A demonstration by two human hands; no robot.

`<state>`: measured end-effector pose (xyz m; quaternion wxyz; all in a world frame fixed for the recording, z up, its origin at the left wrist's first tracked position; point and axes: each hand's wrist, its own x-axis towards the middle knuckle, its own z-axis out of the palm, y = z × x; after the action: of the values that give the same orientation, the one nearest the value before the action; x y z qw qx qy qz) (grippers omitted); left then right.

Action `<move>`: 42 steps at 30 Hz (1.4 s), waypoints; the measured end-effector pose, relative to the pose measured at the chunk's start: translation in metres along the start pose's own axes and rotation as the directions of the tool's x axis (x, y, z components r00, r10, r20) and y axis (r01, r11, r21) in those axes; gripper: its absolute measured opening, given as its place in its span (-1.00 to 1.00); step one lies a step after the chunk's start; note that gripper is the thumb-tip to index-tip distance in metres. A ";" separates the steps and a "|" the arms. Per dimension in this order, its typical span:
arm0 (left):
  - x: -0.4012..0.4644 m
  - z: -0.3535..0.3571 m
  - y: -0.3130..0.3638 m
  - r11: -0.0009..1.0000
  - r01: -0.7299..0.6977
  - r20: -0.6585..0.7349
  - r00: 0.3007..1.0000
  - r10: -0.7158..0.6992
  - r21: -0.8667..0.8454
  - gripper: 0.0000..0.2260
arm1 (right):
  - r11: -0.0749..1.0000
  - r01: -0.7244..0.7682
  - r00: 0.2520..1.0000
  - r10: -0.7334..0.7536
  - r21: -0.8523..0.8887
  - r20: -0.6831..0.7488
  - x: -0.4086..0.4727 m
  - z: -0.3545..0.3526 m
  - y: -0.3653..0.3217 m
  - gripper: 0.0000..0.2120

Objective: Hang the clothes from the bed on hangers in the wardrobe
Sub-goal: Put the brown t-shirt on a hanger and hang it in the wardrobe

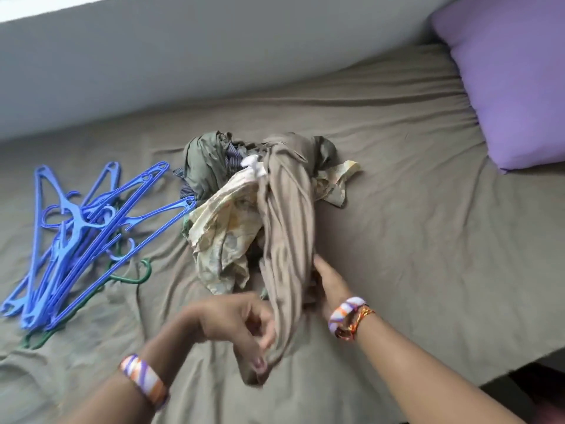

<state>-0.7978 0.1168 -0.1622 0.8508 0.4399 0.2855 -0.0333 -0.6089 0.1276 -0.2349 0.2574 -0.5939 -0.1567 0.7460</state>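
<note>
A heap of clothes (244,185) lies in the middle of the bed (397,209), which is covered in a grey-brown sheet. From the heap a long beige garment (287,228) stretches toward the near edge. The left hand (241,325) pinches its near end with curled fingers, while the right hand (328,280) grips its right side further up. A tangle of blue hangers (79,234) with a green hanger (134,278) lies to the left. A purple pillow (507,75) sits far right.
</note>
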 end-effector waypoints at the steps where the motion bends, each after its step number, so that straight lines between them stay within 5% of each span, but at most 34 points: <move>1: 0.003 0.005 -0.013 0.998 0.052 0.084 0.995 -0.054 0.027 -0.64 | 0.999 0.016 0.999 -0.017 0.042 0.029 0.000 0.008 0.001 -0.66; 3: 0.006 0.009 -0.036 0.990 0.128 0.064 0.989 -0.132 0.063 -0.80 | 0.989 0.118 0.993 -0.116 -0.084 0.035 -0.006 0.023 0.009 -0.82; 5: 0.008 0.006 -0.060 0.991 0.118 -0.274 0.957 -0.095 0.068 -0.87 | 0.970 0.141 0.990 -0.136 -0.200 0.040 -0.018 0.030 0.026 -0.91; 7: 0.008 0.000 -0.076 0.966 -0.112 -0.710 0.698 -0.092 -0.235 -0.91 | 0.977 0.052 0.991 -0.025 -0.209 0.129 -0.032 0.032 0.045 -0.92; 8: 0.008 -0.004 -0.078 0.859 -0.308 -0.785 0.599 -0.159 -0.409 -0.95 | 0.968 0.023 0.980 0.027 -0.250 0.195 -0.038 0.033 0.054 -0.91; 10: 0.006 -0.008 -0.078 0.673 -0.469 -0.762 0.607 -0.225 -0.572 -0.94 | 0.901 0.046 0.949 0.095 -0.432 0.299 -0.048 0.033 0.070 -0.86; 13: 0.010 -0.003 -0.078 0.900 -0.188 -0.725 0.665 -0.179 -0.394 -0.77 | 0.689 0.159 0.941 0.111 -0.707 0.320 -0.054 0.034 0.082 -0.78; 15: 0.018 0.002 -0.078 0.959 -0.173 -0.815 0.574 -0.086 -0.223 -0.78 | 0.496 0.210 0.961 0.056 -0.843 0.272 -0.050 0.029 0.085 -0.74; 17: 0.020 0.008 -0.079 0.979 -0.177 -0.900 0.436 -0.019 -0.106 -0.94 | 0.407 0.099 0.994 -0.008 -0.908 0.105 -0.045 0.020 0.086 -0.70; 19: 0.016 0.009 -0.087 0.986 -0.159 -0.933 0.359 0.007 -0.054 -0.89 | 0.455 -0.034 0.987 -0.124 -0.890 -0.101 -0.040 0.010 0.084 -0.64; 22: 0.004 0.013 -0.096 0.986 -0.143 -0.933 0.359 -0.026 -0.083 -0.87 | 0.579 -0.038 0.946 -0.243 -0.815 -0.216 -0.038 -0.001 0.081 -0.59; 25: -0.010 0.020 -0.087 0.957 -0.224 -0.885 0.462 -0.061 -0.183 -0.89 | 0.711 0.021 0.956 -0.220 -0.703 -0.193 -0.034 0.004 0.082 -0.45; 28: -0.027 0.034 -0.065 0.927 -0.232 -0.763 0.641 -0.083 -0.296 -0.60 | 0.730 0.017 0.950 -0.225 -0.683 -0.216 -0.022 0.014 0.084 -0.39; 31: -0.044 0.046 -0.053 0.910 -0.219 -0.669 0.739 -0.082 -0.354 -0.54 | 0.615 -0.022 0.963 -0.198 -0.788 -0.181 -0.018 0.025 0.084 -0.60; 33: -0.056 0.051 -0.053 0.915 -0.213 -0.665 0.743 -0.076 -0.342 -0.50 | 0.535 -0.067 0.970 -0.162 -0.842 -0.181 -0.022 0.034 0.085 -0.73; 36: -0.072 0.049 -0.066 0.940 -0.171 -0.723 0.683 -0.103 -0.295 -0.46 | 0.587 -0.100 0.949 -0.187 -0.804 -0.255 -0.030 0.043 0.081 -0.76; 39: -0.082 0.039 -0.092 0.971 0.236 -0.880 0.450 -0.154 -0.049 -0.57 | 0.725 -0.079 0.919 -0.213 -0.684 -0.332 -0.044 0.052 0.062 -0.68; 42: -0.084 0.034 -0.112 0.787 0.610 -0.940 0.314 -0.133 0.093 -0.75 | 0.935 0.120 0.911 -0.237 -0.333 -0.338 -0.061 0.068 0.048 -0.78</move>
<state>-0.8867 0.0058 -0.1853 0.4043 0.4823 0.7750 -0.0567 -0.6741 0.0586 -0.1952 0.2558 -0.7401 -0.2723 0.5592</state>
